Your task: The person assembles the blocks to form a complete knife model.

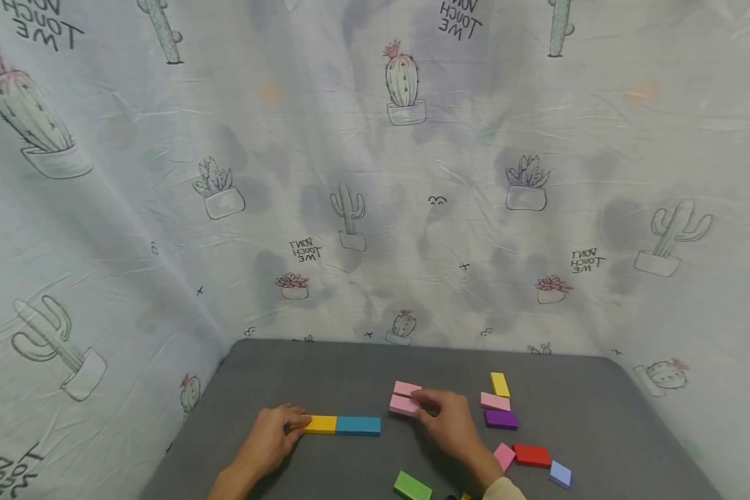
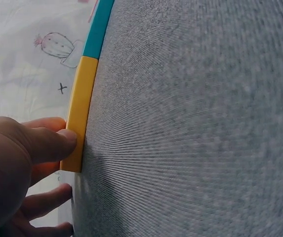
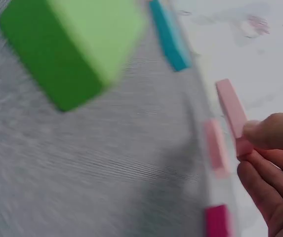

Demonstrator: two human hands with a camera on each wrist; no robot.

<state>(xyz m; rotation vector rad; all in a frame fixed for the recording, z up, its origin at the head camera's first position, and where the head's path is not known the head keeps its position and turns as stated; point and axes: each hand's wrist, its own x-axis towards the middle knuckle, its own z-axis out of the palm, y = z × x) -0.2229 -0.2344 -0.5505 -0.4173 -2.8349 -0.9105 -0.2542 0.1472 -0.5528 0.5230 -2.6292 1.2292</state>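
Pinching a smooth, oblong pink block (image 3: 231, 106) between the right fingers (image 3: 262, 185)

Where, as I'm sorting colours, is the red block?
In the head view, the red block lies at lower right, between a pink block and a light-blue block.

I count four pink blocks (image 1: 403, 405) on my feed, two yellow blocks (image 1: 321, 425) and one cut-off yellow piece (image 1: 465, 496). I also get one blue block (image 1: 358, 426), one purple block (image 1: 501, 419), one red block (image 1: 532, 455), one green block (image 1: 412, 486) and one periwinkle block (image 1: 560, 474).
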